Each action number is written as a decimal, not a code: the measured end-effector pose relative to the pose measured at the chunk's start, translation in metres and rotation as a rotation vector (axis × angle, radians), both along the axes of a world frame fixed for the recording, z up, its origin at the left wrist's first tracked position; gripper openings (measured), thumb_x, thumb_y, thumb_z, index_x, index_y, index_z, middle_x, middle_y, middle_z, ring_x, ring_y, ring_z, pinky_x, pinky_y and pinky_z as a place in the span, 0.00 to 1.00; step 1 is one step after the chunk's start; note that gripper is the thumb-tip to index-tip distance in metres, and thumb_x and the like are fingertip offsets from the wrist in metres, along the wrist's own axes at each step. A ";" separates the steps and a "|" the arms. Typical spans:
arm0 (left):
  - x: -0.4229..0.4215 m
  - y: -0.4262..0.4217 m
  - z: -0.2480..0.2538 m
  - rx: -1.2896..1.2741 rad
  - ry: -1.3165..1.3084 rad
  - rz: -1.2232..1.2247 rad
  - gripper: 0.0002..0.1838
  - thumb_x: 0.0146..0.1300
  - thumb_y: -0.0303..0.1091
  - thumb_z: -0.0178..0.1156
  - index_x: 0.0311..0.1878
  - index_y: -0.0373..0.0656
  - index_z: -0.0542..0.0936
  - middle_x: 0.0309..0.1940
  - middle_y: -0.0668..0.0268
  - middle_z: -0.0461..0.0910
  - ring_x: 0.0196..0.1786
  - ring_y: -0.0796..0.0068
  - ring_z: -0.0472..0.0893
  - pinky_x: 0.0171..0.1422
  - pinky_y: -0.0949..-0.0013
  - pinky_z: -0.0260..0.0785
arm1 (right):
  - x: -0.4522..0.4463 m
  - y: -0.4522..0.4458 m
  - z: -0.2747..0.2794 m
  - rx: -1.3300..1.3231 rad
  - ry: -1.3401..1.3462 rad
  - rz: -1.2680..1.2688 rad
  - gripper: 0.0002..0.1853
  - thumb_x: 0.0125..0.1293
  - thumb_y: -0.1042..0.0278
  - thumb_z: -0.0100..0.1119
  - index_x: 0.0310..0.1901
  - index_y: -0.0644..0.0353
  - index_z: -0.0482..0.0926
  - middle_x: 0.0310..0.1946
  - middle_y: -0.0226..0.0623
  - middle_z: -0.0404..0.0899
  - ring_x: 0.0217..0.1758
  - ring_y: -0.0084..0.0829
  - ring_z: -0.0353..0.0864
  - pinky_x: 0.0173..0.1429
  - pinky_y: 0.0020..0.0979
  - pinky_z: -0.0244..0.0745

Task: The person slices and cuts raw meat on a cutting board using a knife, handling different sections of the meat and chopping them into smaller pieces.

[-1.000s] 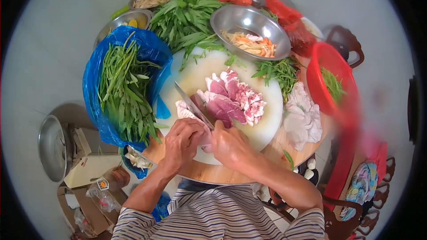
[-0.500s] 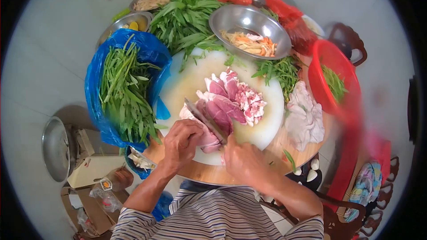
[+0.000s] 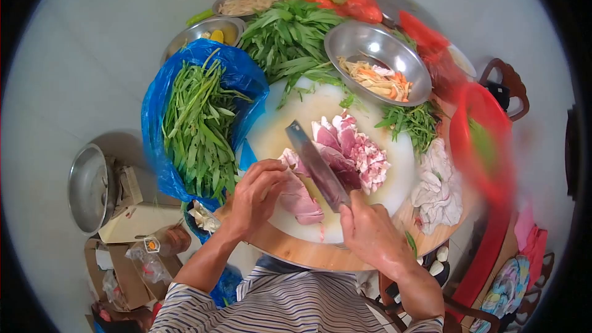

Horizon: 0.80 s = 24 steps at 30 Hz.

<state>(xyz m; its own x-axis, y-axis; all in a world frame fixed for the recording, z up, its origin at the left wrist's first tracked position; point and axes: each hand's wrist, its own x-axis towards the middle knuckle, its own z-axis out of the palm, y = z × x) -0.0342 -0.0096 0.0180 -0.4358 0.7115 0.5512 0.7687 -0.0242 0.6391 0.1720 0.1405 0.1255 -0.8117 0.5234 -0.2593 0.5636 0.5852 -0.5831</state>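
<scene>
My right hand point(image 3: 373, 228) is closed around the handle of a cleaver point(image 3: 317, 166). Its wide blade points away from me and partly covers the dark red meat point(image 3: 342, 163) behind it. My left hand point(image 3: 259, 194), fingers curled, presses on the left end of a pale pink piece of meat point(image 3: 300, 200). A gap separates this piece from the blade. Sliced meat point(image 3: 372, 160) with white fat lies in a heap to the right of the cleaver. All of it rests on a round white cutting board point(image 3: 394, 197).
A blue bag point(image 3: 154, 117) of leafy greens stands left of the board. Behind are loose greens point(image 3: 287, 34) and a steel bowl point(image 3: 345, 40) with shredded food. To the right lie a pale crumpled cloth-like item point(image 3: 438, 191) and a blurred red basin point(image 3: 459, 129).
The cleaver has come away from the pale pink piece and swung right, its blade now showing its broad side. My left hand stays at that piece. The whole view has shifted.
</scene>
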 end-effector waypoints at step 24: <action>0.000 0.003 -0.004 -0.206 0.021 -0.012 0.16 0.68 0.25 0.70 0.57 0.41 0.80 0.45 0.55 0.86 0.50 0.48 0.86 0.56 0.52 0.80 | -0.068 0.008 -0.026 0.119 0.075 0.236 0.13 0.75 0.69 0.60 0.44 0.75 0.75 0.33 0.74 0.85 0.40 0.71 0.90 0.48 0.60 0.86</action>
